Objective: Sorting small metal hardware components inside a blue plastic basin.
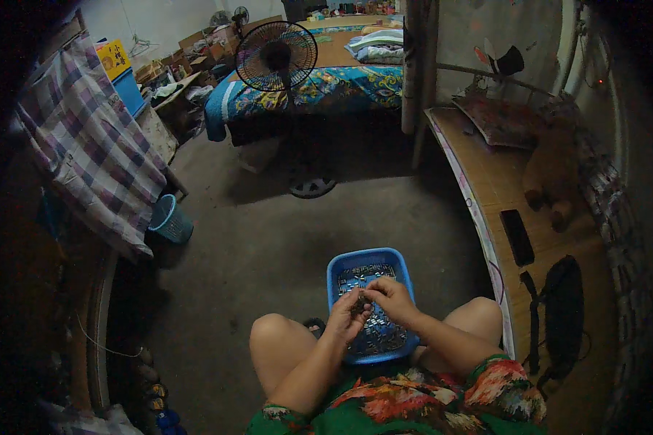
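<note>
Blue plastic tray [337, 270] of small metal parts resting between your knees. Your left hand [347, 317] and right hand [389, 299] are pinching one small part [360, 302] together, just above tray centre, hands touching.

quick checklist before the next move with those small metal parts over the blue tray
1. Blue tray seated on the lap between the knees: ok, it looks level.
2. Small metal parts inside the tray, none seen spilled on the floor: ok, as far as the dim view shows.
3. Left hand grip on a small piece: ok, its fingers close on something dark; what kind, cannot tell.
4. Right hand meeting the left above the tray: ok, fingertips touch at the piece.
5. Piece lined up properly: cannot tell, too small and dark.
6. Lighting on the work: not ok, the tray area is dim.
</note>
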Demonstrator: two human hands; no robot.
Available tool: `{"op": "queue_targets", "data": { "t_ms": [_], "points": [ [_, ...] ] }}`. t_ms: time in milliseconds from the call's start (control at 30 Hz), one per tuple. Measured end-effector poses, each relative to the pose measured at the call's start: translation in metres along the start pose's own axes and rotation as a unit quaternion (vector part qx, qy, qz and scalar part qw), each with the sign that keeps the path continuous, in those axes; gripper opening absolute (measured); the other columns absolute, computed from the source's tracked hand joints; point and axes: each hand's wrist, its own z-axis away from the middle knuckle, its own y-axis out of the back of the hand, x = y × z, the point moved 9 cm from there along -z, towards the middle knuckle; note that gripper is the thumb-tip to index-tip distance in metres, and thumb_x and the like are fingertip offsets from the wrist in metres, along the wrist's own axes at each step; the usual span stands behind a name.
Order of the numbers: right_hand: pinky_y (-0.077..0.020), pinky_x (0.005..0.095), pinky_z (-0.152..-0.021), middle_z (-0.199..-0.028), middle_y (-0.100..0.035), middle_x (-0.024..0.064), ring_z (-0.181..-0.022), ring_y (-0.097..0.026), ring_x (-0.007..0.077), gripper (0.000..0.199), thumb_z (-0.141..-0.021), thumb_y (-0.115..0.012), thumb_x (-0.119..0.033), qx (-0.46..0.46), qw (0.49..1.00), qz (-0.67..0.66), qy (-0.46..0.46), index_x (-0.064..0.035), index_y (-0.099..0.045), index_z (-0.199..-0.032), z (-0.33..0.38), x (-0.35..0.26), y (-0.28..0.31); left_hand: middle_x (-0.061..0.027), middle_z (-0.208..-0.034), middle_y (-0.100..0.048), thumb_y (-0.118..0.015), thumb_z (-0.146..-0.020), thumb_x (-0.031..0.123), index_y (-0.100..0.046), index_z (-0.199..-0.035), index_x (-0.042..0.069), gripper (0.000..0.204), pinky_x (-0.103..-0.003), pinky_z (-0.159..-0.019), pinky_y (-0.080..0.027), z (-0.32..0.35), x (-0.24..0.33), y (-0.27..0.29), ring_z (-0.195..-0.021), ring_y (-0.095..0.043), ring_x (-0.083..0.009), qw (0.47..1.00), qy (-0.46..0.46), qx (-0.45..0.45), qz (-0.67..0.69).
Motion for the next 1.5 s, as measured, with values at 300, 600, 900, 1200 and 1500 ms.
{"op": "queue_targets", "data": {
  "t_ms": [300,600,900,1200,1500],
  "points": [
    [-0.0424,0.0296,-0.060,-0.073,-0.053,0.0085,-0.068,-0.054,0.0192,0.012,-0.072,-0.061,-0.012,-0.017,0.997,0.051,0.060,-0.0017,-0.058,-0.078,0.000,-0.018,0.000,-0.0034,-0.073,-0.056,-0.053,-0.083,0.023,-0.053,-0.085,0.006,0.016,-0.021,-0.053,-0.044,0.002,-0.001,0.002,-0.060,-0.051,-0.0122,1.000,0.014,0.006,-0.004],
    [-0.0427,0.0229,-0.062,-0.076,-0.053,0.0017,-0.071,-0.052,0.0086,0.008,-0.076,-0.058,-0.008,-0.023,0.999,-0.029,-0.006,-0.0025,-0.054,-0.080,-0.003,0.007,-0.009,-0.0037,-0.074,-0.056,-0.053,-0.083,0.020,-0.053,-0.087,0.006,0.015,-0.020,-0.054,-0.045,-0.002,0.003,0.005,-0.062,-0.053,-0.0120,1.000,-0.009,0.009,-0.019],
    [-0.0409,0.0213,-0.055,-0.073,-0.054,0.0022,-0.064,-0.051,0.0081,0.015,-0.075,-0.062,-0.014,-0.084,0.985,-0.128,-0.077,-0.0060,-0.052,-0.082,-0.004,0.042,-0.016,-0.0026,-0.074,-0.055,-0.055,-0.081,0.021,-0.052,-0.090,0.007,0.017,-0.018,-0.048,-0.042,0.002,0.001,0.002,-0.060,-0.052,-0.0104,0.997,-0.011,0.042,-0.068],
    [-0.0421,0.0244,-0.051,-0.077,-0.055,0.0045,-0.064,-0.052,0.0131,0.012,-0.078,-0.057,-0.012,-0.119,0.905,-0.306,-0.270,-0.0050,-0.052,-0.087,0.007,0.069,-0.018,-0.0067,-0.074,-0.055,-0.051,-0.082,0.021,-0.052,-0.087,0.005,0.017,-0.024,-0.050,-0.041,0.004,0.002,0.003,-0.061,-0.051,-0.0152,0.997,0.012,0.056,-0.047],
    [-0.0424,0.0216,-0.044,-0.074,-0.056,0.0045,-0.059,-0.054,0.0103,0.018,-0.081,-0.053,-0.015,-0.083,0.922,-0.268,-0.265,-0.0019,-0.050,-0.093,-0.004,0.053,-0.003,-0.0087,-0.072,-0.056,-0.050,-0.083,0.038,-0.052,-0.083,0.005,0.032,-0.022,-0.044,-0.036,-0.006,0.009,0.015,-0.052,-0.047,-0.0130,0.996,0.009,0.086,-0.015]
  ]
}}
